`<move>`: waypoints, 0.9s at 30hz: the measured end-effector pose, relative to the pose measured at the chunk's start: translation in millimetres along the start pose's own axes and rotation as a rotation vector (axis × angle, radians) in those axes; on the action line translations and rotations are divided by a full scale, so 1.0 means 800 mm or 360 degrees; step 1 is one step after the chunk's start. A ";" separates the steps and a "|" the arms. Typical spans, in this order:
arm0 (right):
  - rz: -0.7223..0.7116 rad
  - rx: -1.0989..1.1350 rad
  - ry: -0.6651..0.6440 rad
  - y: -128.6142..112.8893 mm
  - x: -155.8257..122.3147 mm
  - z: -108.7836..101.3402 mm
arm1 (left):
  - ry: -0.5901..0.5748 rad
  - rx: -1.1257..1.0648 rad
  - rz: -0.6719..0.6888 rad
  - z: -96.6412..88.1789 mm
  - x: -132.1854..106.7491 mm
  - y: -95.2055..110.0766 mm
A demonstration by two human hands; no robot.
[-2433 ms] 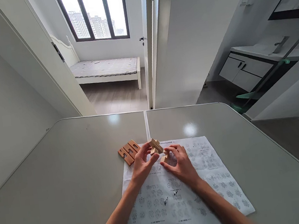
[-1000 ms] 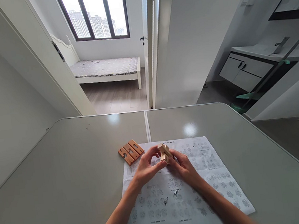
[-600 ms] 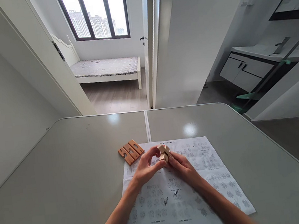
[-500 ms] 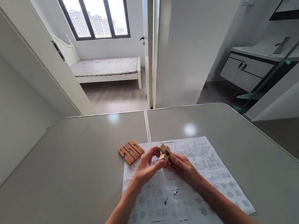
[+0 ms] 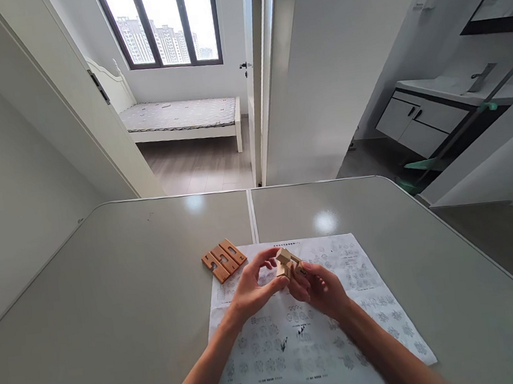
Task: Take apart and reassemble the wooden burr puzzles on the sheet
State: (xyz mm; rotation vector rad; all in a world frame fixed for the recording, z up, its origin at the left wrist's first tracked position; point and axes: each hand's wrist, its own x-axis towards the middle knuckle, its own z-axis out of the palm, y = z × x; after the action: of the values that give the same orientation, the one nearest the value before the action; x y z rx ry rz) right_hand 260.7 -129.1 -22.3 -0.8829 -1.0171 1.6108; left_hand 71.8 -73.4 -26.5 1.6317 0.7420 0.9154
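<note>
My left hand (image 5: 248,289) and my right hand (image 5: 321,288) meet over a printed paper sheet (image 5: 316,340). Between their fingertips they pinch a small cluster of pale wooden puzzle pieces (image 5: 288,263), joined crosswise and lifted just above the sheet. Fingers of both hands are curled round the cluster. Three darker notched wooden pieces (image 5: 223,259) lie side by side on the grey table (image 5: 113,321), just left of the sheet's far corner and a little beyond my left hand.
The table has a seam down its middle and rounded far corners. Beyond it an open doorway shows a bed (image 5: 182,117) under a window. At the right stands a bathroom vanity (image 5: 434,114).
Earlier each hand held a separate pale piece; the pieces have since been brought together into one cluster. Over the last half second my right hand has turned and shifted slightly right.
</note>
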 end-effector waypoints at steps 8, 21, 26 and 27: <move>-0.0200 -0.0024 0.0452 0.000 0.011 -0.018 | 0.0246 0.0503 0.0027 0.007 -0.001 0.011; -0.0298 -0.0287 0.0844 0.009 0.011 -0.028 | 0.0285 0.0998 0.0364 0.008 0.000 -0.003; -0.0325 -0.0575 0.0859 0.006 0.008 -0.022 | 0.0170 0.1295 0.0424 -0.005 0.000 -0.005; -0.0331 -0.0650 0.0858 0.005 0.008 -0.020 | 0.0157 0.1317 0.0410 -0.006 0.000 -0.006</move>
State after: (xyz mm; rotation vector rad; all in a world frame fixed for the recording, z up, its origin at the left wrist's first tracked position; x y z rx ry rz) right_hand 272.6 -120.3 -32.4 -1.3468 -1.0151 0.9218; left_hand 67.4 -69.5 -30.7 2.4621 1.0830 0.9286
